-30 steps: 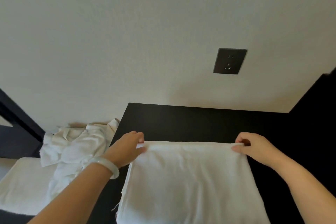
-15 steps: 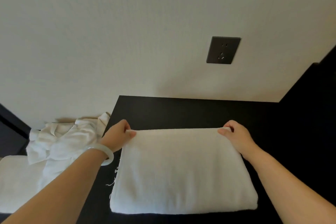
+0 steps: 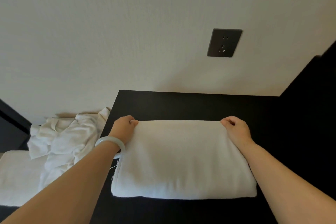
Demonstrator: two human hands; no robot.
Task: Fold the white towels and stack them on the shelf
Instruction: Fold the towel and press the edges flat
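Head view: both hands hold the far corners of a folded towel on the dark surface.

Left hand (image 3: 125, 127) and right hand (image 3: 236, 129) are each closed around one far corner of the towel (image 3: 181, 160). It lies flat toward the left edge of the surface (image 3: 181, 107), well short of the far edge at the wall (image 3: 127, 42). I judge the step is squaring the fold: keep both corners level, pull gently outward so the towel's far edge runs parallel to the far edge of the surface, then press flat. Loose threads (image 3: 115, 167) hang at the towel's left side; tuck them under. Crumpled towels (image 3: 63, 138) lie past the left edge. Whether this surface is the shelf, I cannot tell.
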